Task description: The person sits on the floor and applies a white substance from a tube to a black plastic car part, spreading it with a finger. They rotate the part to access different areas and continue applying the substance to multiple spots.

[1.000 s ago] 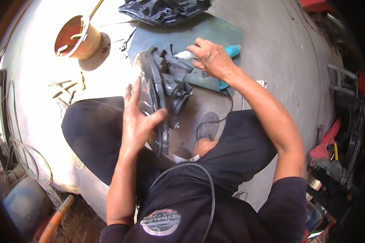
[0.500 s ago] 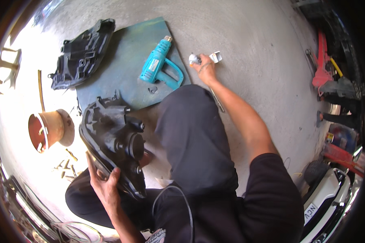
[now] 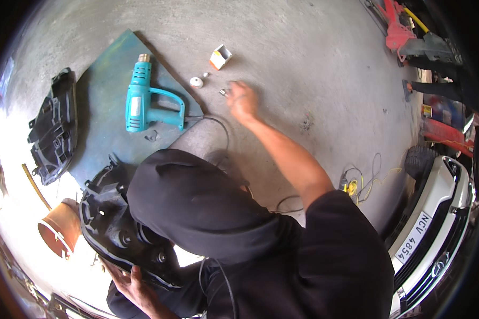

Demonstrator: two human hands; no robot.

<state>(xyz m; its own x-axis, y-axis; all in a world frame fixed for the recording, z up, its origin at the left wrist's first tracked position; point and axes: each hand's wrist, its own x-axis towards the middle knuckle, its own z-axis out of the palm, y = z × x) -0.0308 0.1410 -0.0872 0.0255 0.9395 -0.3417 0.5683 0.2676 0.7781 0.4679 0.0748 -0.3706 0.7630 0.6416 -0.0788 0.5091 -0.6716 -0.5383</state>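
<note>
My left hand (image 3: 134, 290) grips the lower edge of a black headlight housing (image 3: 109, 226), which leans against my lap with its round sockets showing. My right hand (image 3: 243, 102) is low over the concrete floor, its fingers curled around a slim metal tool; only the tool's silver end (image 3: 222, 92) pokes out, and the rest is hidden. Just beyond the fingers stand a small white round container (image 3: 196, 82) and a tiny white piece (image 3: 206, 74). Farther off is an open white and orange box (image 3: 220, 57).
A teal heat gun (image 3: 139, 101) lies on a dark board (image 3: 98, 80), its cord running to the right. Another black housing (image 3: 56, 127) rests at the board's left edge. A rusty pot (image 3: 61, 228) is at left; a white car bumper (image 3: 426, 212) and red jack (image 3: 399, 29) are at right.
My right hand has let go of the white container and box, which now stand on the floor, and has moved to the metal tool. The view has shifted and turned.
</note>
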